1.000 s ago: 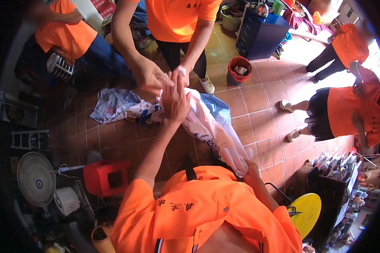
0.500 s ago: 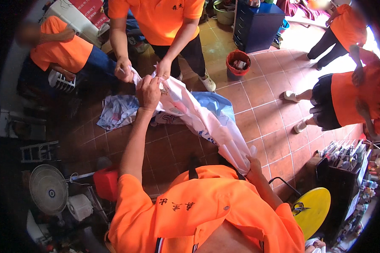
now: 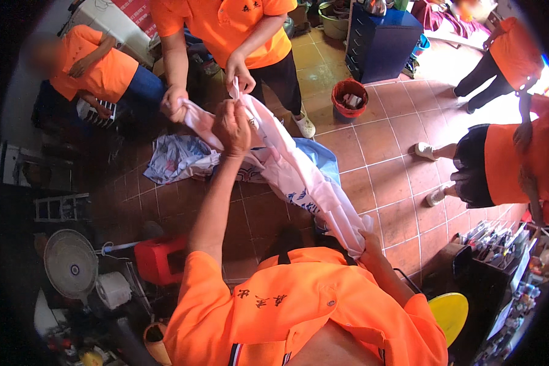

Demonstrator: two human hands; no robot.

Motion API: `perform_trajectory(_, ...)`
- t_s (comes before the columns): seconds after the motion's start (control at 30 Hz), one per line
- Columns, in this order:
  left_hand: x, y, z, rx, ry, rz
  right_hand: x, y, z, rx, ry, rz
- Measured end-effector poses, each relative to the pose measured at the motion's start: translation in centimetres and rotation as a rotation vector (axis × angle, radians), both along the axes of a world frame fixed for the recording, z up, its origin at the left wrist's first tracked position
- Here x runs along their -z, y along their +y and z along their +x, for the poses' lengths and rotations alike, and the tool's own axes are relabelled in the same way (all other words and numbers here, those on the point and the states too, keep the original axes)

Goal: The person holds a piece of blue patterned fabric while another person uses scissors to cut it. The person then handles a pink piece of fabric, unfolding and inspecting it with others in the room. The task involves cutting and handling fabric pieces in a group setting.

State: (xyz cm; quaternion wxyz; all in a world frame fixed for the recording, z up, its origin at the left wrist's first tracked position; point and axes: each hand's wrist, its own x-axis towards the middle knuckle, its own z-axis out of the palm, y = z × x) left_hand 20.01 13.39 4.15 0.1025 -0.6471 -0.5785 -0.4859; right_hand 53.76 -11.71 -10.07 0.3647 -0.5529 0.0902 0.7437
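A long pale pink cloth (image 3: 280,166) with blue print stretches slantwise between me and a co-worker in an orange shirt. My left hand (image 3: 233,129) is closed on its far part, arm reaching forward. Low at the right, my right hand (image 3: 370,243) grips the near end close to my body. Facing me, the co-worker pinches a raised corner with one hand (image 3: 240,74) just beyond my left hand. Their other hand (image 3: 174,104) clenches another corner further left. Beneath the pink cloth are a light blue cloth (image 3: 323,160) and a crumpled patterned cloth (image 3: 180,160).
A red-lined bin (image 3: 349,100) stands on the tiled floor beside a dark blue drawer cabinet (image 3: 381,46). More people in orange shirts are at the left and right. Near my left are a fan (image 3: 71,264) and a red stool (image 3: 158,261); a yellow round top (image 3: 450,317) is at my right.
The co-worker's hands have moved apart, one drawing a cloth corner up and the other pulling left. My left hand is still closed on the cloth, which now spreads wider at the far end.
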Motion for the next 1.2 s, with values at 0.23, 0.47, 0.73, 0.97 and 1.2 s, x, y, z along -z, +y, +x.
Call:
perform_trajectory(0.23, 4.2, -0.7, -0.1, -0.057, 0.087, -0.085, -1.2, 2.7, -0.1, 0.071, 0.058, 0.052)
perform_trajectory(0.47, 5.7, -1.5, -3.6, -0.267, -0.123, -0.179, -4.6, 1.8, -1.0, -0.094, 0.008, 0.076)
perform_trajectory(0.73, -1.2, -8.0, -6.5, -0.379, -0.228, 0.121, 0.2, 0.5, 3.3, -0.306, 0.402, 0.263)
perform_trajectory(0.97, -3.0, -10.7, -7.6, -0.42, -0.117, 0.1, -3.1, -1.3, 2.8, -0.314, 0.141, 0.371)
perform_trajectory(1.2, -3.4, -11.6, -9.7, -0.439, -0.239, 0.145, -3.9, -1.7, 4.0, -0.312, 0.17, 0.434)
